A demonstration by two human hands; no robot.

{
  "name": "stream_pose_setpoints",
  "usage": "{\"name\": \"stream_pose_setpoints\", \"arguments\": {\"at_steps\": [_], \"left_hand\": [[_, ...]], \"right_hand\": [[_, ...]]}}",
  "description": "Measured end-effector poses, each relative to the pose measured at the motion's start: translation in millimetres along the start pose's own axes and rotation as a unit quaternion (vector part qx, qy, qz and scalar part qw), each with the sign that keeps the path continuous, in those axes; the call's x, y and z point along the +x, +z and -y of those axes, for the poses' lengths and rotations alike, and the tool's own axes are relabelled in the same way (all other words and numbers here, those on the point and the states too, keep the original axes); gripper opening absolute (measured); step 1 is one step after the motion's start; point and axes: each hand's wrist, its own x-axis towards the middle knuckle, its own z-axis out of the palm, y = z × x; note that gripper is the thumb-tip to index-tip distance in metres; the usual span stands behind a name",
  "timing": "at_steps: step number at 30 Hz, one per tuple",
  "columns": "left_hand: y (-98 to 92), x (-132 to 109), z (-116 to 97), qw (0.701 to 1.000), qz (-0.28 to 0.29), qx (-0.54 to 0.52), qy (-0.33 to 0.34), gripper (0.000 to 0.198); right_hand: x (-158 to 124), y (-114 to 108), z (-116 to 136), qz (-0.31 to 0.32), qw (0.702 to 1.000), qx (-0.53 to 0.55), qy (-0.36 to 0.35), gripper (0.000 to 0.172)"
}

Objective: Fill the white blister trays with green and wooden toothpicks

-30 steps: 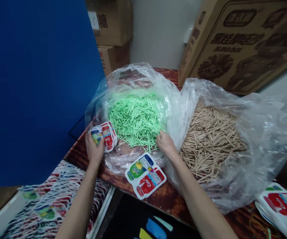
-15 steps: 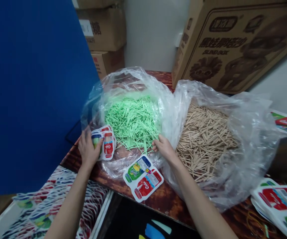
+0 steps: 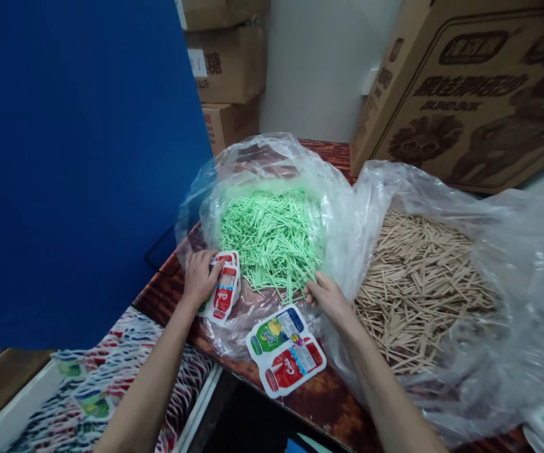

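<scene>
Curling at the near right edge of the green sticks, the right hand hides any catch; left hand grips cards.

Dim, cool light over my work now, and the green sticks glow brightest. Pale glare streaks the clear plastic bag around them. Toward the back edge of the table, lettering on the cardboard box blurs, its sides slanting as if stretched. Below the front edge, near black; my right hand looks soft.
</scene>
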Motion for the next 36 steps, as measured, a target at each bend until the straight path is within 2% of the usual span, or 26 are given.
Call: {"name": "stream_pose_setpoints", "arguments": {"at_steps": [3, 5, 7, 9, 11, 12, 13, 15, 18, 20, 22, 25, 27, 29, 33, 36], "left_hand": [[-1.9, 2, -1, 1.000, -0.003, 0.002, -0.004, 0.033], [-6.9, 5, -8, 0.999, -0.038, 0.001, -0.022, 0.033], [-15.8, 5, -24, 0.994, -0.097, -0.015, -0.045, 0.032], [-25.3, 0, -50, 0.987, -0.135, -0.065, -0.055, 0.031], [-30.0, -9, -82, 0.981, -0.107, -0.159, -0.043, 0.024], [-29.2, -14, -98, 0.974, -0.075, -0.210, -0.030, 0.021], [-25.9, -18, -113, 0.966, -0.010, -0.257, -0.017, 0.019], [-13.2, -22, -139, 0.937, 0.079, -0.336, -0.051, 0.020], [11.0, -18, -162, 0.909, 0.117, -0.382, -0.117, 0.023], [21.9, -14, -168, 0.904, 0.129, -0.389, -0.121, 0.021], [25.4, -14, -171, 0.910, 0.126, -0.380, -0.110, 0.022], [20.3, -31, -173, 0.941, 0.104, -0.322, -0.034, 0.023], [15.6, -49, -174, 0.951, 0.129, -0.273, 0.059, 0.021], [13.4, -67, -174, 0.949, 0.169, -0.232, 0.127, 0.022], [13.9, -86, -172, 0.943, 0.205, -0.191, 0.179, 0.021], [11.9, -87, -168, 0.930, 0.228, -0.213, 0.194, 0.018]], "right_hand": [[0, 0, 4, -0.028, 0.993, -0.098, -0.051, 0.017], [0, -3, 7, -0.060, 0.977, -0.185, -0.089, 0.014], [1, -5, 11, -0.080, 0.955, -0.264, -0.114, 0.013], [3, -7, 14, -0.076, 0.946, -0.289, -0.123, 0.016], [5, -6, 16, -0.045, 0.963, -0.244, -0.106, 0.018], [6, -5, 17, -0.026, 0.976, -0.201, -0.085, 0.018], [7, -2, 18, -0.005, 0.987, -0.150, -0.059, 0.017], [7, 3, 17, 0.035, 0.998, -0.048, -0.006, 0.015], [4, 9, 14, 0.072, 0.996, 0.036, 0.027, 0.011], [3, 9, 12, 0.046, 0.998, 0.031, 0.010, 0.013], [3, 6, 10, -0.014, 0.999, -0.007, -0.028, 0.015], [5, -2, 9, -0.065, 0.996, -0.002, -0.063, 0.012], [4, -5, 10, -0.054, 0.996, 0.053, -0.055, 0.008], [0, -4, 11, -0.029, 0.992, 0.116, -0.047, 0.008], [-14, 5, 6, -0.014, 0.974, 0.210, -0.079, 0.021], [-24, 14, -6, -0.030, 0.983, 0.153, -0.101, 0.017]]}}
